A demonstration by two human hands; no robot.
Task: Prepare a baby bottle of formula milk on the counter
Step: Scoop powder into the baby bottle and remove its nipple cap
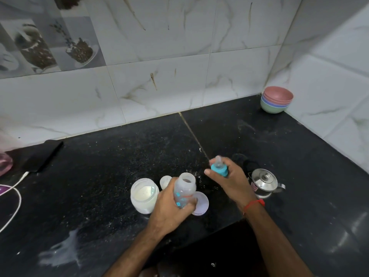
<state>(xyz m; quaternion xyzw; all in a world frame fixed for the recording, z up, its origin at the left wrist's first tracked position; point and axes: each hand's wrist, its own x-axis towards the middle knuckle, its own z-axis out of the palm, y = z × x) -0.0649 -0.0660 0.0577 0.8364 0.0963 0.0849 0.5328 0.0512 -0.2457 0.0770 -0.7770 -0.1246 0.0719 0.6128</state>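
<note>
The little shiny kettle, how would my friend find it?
Look at the black stone counter, near its front edge. Just right of the right hand stands a small shiny steel kettle. It is the only metal thing there, with a knobbed lid.

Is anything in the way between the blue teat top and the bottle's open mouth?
Nothing visible is. The right hand holds the teat top up and to the right of the bottle, which the left hand grips. Only bare counter shows in the gap between them.
</note>
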